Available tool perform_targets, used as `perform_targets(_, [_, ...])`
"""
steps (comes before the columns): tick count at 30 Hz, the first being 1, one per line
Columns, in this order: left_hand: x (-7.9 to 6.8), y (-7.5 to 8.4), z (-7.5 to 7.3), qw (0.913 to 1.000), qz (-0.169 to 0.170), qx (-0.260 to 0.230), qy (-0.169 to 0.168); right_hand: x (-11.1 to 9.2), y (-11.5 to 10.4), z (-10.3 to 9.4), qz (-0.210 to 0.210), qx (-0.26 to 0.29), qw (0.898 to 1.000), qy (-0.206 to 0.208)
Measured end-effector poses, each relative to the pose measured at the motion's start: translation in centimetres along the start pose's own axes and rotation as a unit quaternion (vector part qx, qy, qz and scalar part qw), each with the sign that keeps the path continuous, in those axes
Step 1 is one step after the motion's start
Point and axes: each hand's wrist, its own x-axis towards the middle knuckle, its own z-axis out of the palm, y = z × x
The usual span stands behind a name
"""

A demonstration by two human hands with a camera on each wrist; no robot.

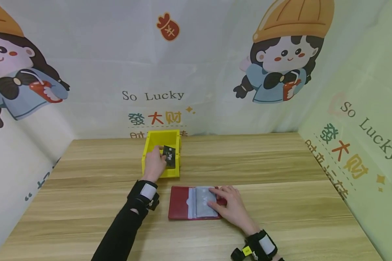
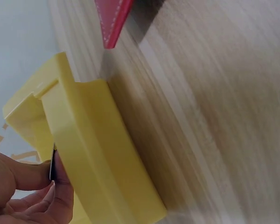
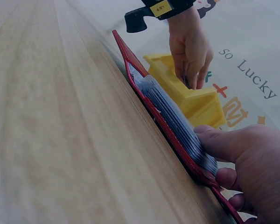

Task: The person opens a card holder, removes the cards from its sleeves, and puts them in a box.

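Left hand point(image 1: 154, 165) pinches black card point(image 1: 170, 158) at mouth of yellow bin point(image 1: 163, 136), near far edge of desk point(image 1: 281, 181). Right hand point(image 1: 232, 208), index finger extended, rests on open red wallet point(image 1: 178, 203), farther from that edge.

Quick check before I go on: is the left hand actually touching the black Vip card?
Touching. The left wrist view shows it: the left hand pinches the black card, seen edge-on, between thumb and fingers.

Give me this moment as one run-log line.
left hand: pinches card at bin | right hand: touches sleeves | wallet: lies open
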Motion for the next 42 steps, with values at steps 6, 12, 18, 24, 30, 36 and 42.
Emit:
perform_targets(6, [0.2, -0.3, 0.4, 0.9999, -0.007, 0.000, -0.014, 0.0, 0.0, 0.1, 0.002, 0.000, 1.000, -0.001])
perform_targets(12, [0.4, -0.7, 0.8, 0.9991, -0.017, 0.006, -0.038, 0.0, 0.0, 0.1, -0.002, -0.001, 1.000, 0.002])
perform_targets(18, [0.4, -0.6, 1.1, 0.9983, 0.001, 0.044, -0.039, -0.1, 0.0, 0.1, -0.004, 0.000, 1.000, 0.005])
perform_targets(24, [0.1, -0.2, 1.6, 0.9939, 0.032, 0.099, -0.037, -0.1, 0.1, 0.1, 0.003, 0.003, 1.000, 0.000])
perform_targets(30, [-0.1, 0.1, 1.7, 0.9920, 0.001, 0.103, -0.073, -0.1, 0.0, 0.1, 0.003, 0.002, 1.000, -0.002])
perform_targets(36, [-0.2, 0.3, 1.5, 0.9901, -0.001, 0.107, -0.091, -0.1, -0.1, 0.0, 0.003, 0.004, 1.000, 0.001])
perform_targets(42, [-0.2, 0.4, 1.6, 0.9866, -0.022, 0.122, -0.106, -0.1, -0.1, 0.0, 0.001, 0.000, 1.000, 0.000])
